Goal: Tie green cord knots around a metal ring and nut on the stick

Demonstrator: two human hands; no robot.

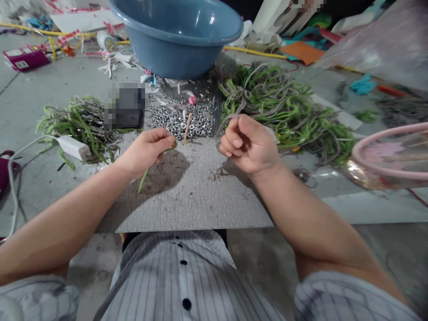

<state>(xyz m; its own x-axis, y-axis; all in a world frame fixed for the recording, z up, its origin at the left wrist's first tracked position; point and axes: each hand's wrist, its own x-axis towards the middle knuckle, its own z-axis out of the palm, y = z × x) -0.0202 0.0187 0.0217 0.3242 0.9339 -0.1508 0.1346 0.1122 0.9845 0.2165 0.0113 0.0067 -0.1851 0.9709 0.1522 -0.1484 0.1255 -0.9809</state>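
My left hand (pixel 149 149) is closed in a pinch on a green cord (pixel 142 182), whose tail hangs below the fingers. My right hand (pixel 250 145) is curled shut around a grey cord (pixel 228 119), a loop of which shows above the fingers. Between and beyond the hands lies a spread of small shiny metal rings (pixel 200 120), with a short wooden stick (pixel 187 127) standing among them. Behind my right hand is a big pile of green and grey cords (pixel 284 102). A smaller bundle of green cords with metal fittings (pixel 78 120) lies left of my left hand.
A large blue basin (pixel 177 49) stands at the back. Near the left bundle are a dark phone-like device (pixel 135 107) and a white charger (pixel 74 148) with its cable. A pink-rimmed object (pixel 359 149) sits at right; the table's front edge (pixel 187 229) runs before me.
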